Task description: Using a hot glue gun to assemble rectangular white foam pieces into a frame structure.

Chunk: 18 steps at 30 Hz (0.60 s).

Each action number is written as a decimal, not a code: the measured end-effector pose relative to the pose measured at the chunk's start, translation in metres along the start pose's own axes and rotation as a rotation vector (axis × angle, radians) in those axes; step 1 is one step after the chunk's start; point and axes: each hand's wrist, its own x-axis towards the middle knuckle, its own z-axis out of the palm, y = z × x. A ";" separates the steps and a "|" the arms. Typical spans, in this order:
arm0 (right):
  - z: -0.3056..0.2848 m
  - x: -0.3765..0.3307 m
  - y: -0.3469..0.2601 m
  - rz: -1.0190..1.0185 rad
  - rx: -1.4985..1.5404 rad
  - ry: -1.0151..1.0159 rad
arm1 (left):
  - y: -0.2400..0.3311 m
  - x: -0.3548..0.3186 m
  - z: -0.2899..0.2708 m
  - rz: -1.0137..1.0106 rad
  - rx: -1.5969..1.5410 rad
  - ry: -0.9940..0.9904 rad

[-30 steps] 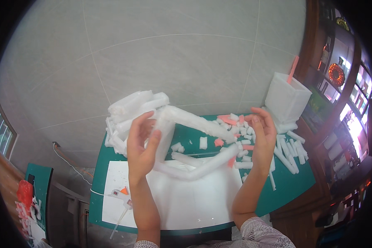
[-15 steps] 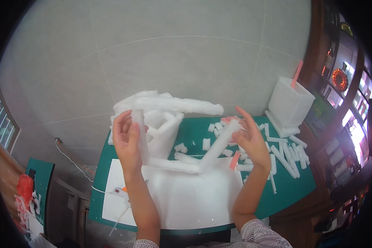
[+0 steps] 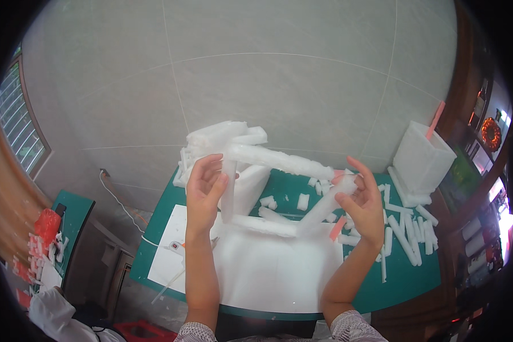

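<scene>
Both hands hold a four-sided frame of rough white foam bars point(image 3: 265, 226) above the table. My left hand point(image 3: 206, 185) curls around its upright left bar point(image 3: 228, 191), thumb against the bar's near face. My right hand point(image 3: 362, 205) pinches the upper end of the slanting right bar point(image 3: 325, 204), with the index finger raised. A long, uneven top bar point(image 3: 282, 161) spans the far side, its right end near my right fingers. Below lies a white sheet point(image 3: 273, 273). Close to my left forearm is a white glue gun point(image 3: 177, 247) with a cord.
White foam pieces point(image 3: 222, 135) are piled at the back left of the green table point(image 3: 407, 276). Many short foam sticks point(image 3: 402, 239) lie at right, with a pink strip point(image 3: 337, 228). A white foam box point(image 3: 419, 159) stands behind them. A grey wall point(image 3: 290, 97) rises behind.
The view has shifted, so the table and both hands appear farther right. The frame's top bar now shows lower at its right end, closer to my right hand. Both hands keep their grip.
</scene>
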 end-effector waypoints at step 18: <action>0.011 -0.003 -0.004 0.067 -0.281 -0.249 | -0.013 -0.052 -0.027 -0.138 -0.074 0.062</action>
